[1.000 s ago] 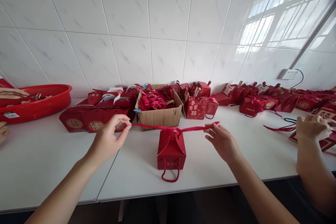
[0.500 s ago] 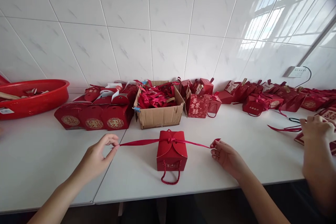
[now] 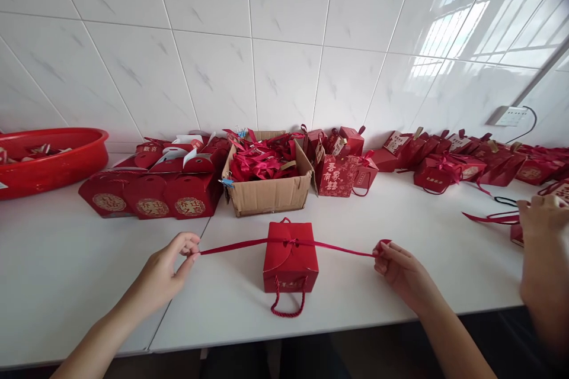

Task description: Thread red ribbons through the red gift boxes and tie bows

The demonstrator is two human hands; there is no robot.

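Observation:
A small red gift box (image 3: 291, 266) stands upright on the white table in front of me, its rope handle (image 3: 288, 314) drooping over the near side. Across its lid runs a dark red ribbon (image 3: 235, 246), knotted at the middle by the lid's holes. My left hand (image 3: 171, 266) pinches the ribbon's left end between thumb and fingers. On the other side my right hand (image 3: 402, 269) has the right end pinched, with a bit of ribbon curling above the fingers. Both ribbon halves are stretched out nearly straight, and neither hand touches the box.
Behind the gift box stands a cardboard carton (image 3: 271, 192) full of red ribbons. Red boxes (image 3: 151, 198) line the wall to its left, near a red plastic basin (image 3: 57, 160). More finished-looking boxes (image 3: 338, 177) stand to the right. Another person's hand (image 3: 542, 225) works at the far right.
My right hand has moved outward to the right, drawing the ribbon tighter and narrower. The knot on the lid looks smaller and flatter. My view has shifted slightly.

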